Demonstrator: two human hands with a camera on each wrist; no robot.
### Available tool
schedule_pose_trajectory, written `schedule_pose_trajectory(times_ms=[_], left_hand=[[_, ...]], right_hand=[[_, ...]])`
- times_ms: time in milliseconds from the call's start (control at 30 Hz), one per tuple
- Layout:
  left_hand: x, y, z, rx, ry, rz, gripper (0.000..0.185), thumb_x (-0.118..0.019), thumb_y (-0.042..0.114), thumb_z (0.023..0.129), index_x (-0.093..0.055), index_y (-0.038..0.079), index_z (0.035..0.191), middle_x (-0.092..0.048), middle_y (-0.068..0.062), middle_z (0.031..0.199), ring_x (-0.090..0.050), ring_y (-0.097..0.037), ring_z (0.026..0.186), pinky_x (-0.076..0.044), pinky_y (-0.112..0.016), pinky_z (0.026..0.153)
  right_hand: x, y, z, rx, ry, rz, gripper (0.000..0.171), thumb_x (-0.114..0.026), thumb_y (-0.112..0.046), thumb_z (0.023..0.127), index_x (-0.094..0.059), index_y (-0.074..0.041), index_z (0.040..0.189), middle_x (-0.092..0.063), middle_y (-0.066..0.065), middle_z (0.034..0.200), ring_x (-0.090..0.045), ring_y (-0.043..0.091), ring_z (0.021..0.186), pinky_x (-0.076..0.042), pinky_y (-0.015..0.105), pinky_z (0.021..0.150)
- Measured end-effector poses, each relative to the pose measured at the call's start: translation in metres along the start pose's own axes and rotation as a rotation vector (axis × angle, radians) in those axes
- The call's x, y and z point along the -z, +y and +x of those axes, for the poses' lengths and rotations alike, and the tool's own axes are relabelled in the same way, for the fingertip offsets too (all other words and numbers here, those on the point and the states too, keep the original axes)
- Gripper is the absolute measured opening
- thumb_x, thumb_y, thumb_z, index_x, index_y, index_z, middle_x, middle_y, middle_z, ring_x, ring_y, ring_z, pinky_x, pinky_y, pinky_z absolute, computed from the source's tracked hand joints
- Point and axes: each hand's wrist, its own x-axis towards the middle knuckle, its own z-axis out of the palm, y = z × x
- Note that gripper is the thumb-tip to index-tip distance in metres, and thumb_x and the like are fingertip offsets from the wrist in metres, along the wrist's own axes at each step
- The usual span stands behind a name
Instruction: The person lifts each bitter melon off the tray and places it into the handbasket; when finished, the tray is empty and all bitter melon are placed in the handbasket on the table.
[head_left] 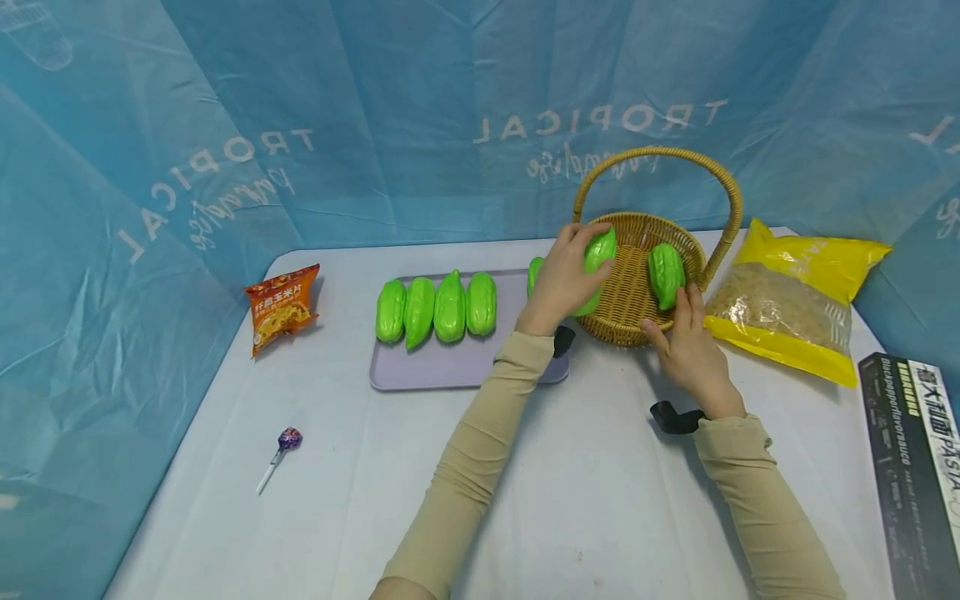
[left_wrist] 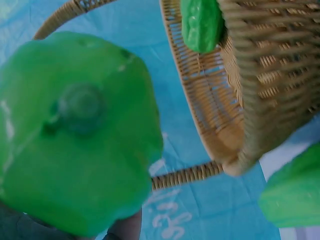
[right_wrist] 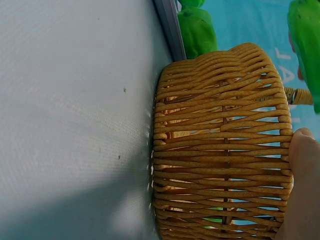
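Note:
My left hand [head_left: 562,279] grips a shiny, ridged green bitter melon [head_left: 600,250] over the left rim of a wicker basket [head_left: 626,333]. Its rounded end fills much of the left wrist view, where the held melon [left_wrist: 80,150] hides most of the fingers. Inside the basket, toward the right, lies another melon [head_left: 666,275]. My right hand [head_left: 697,358] rests on the front right rim, fingers nearly straight and close to that melon; the thumb [right_wrist: 306,165] touches the rim in the right wrist view. A purple tray [head_left: 435,375] holds several melons [head_left: 450,308], one partly hidden by my left hand.
A yellow bag [head_left: 795,300] lies close to the basket's right side, with a black pasta box [head_left: 907,467] at the right edge. An orange snack packet [head_left: 283,308] and a lollipop [head_left: 288,438] lie on the left. The tall basket handle [head_left: 660,152] arches above the basket.

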Motion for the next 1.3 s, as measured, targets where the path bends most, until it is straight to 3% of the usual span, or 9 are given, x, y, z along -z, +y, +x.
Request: schedule_pose_trajectory(times_ms=[133,500,767,933,1300], left_hand=[[-0.008,0.008,0.010,0.004,-0.061,0.038,0.051,-0.057,0.028,0.097,-0.043,0.022,0.146,-0.039,-0.008,0.148,-0.049,-0.022,0.130,-0.047,-0.034,0.101],[-0.031,0.017,0.029,0.035,-0.169,0.077,0.048,-0.056,0.027,0.098,-0.044,0.025,0.145,-0.040,-0.005,0.146,-0.058,-0.016,0.111,-0.050,-0.026,0.083],[-0.046,0.017,0.038,0.021,-0.178,0.082,0.048,-0.054,0.024,0.099,-0.043,0.026,0.146,-0.041,-0.006,0.144,-0.057,-0.011,0.079,-0.045,-0.023,0.064],[-0.051,0.018,0.044,0.020,-0.173,0.097,0.047,-0.053,0.023,0.100,-0.043,0.025,0.146,-0.042,-0.006,0.143,-0.058,-0.011,0.087,-0.045,-0.023,0.067],[-0.057,0.016,0.058,0.100,-0.220,0.221,0.042,-0.055,0.028,0.099,-0.052,0.025,0.140,-0.043,-0.005,0.147,-0.062,-0.017,0.106,-0.053,-0.028,0.076]], right_hand=[[0.000,0.000,0.000,-0.001,0.000,-0.002,0.090,-0.018,-0.061,0.100,0.006,0.008,0.152,0.011,0.030,0.158,-0.036,0.069,0.118,-0.042,0.071,0.087],[0.002,-0.001,0.000,-0.001,0.009,-0.003,0.089,-0.019,-0.060,0.100,0.005,0.008,0.152,0.010,0.030,0.159,-0.037,0.070,0.116,-0.043,0.071,0.085],[0.001,0.000,0.001,-0.003,0.002,0.012,0.090,-0.018,-0.061,0.099,0.006,0.007,0.152,0.011,0.029,0.159,-0.037,0.070,0.116,-0.043,0.071,0.085],[0.001,0.001,0.001,-0.001,0.003,0.013,0.090,-0.017,-0.061,0.099,0.006,0.007,0.152,0.011,0.029,0.159,-0.037,0.070,0.116,-0.044,0.070,0.084],[0.002,0.000,0.001,-0.019,-0.009,0.023,0.091,-0.018,-0.063,0.098,0.008,0.006,0.152,0.012,0.027,0.159,-0.033,0.070,0.120,-0.041,0.072,0.089]])
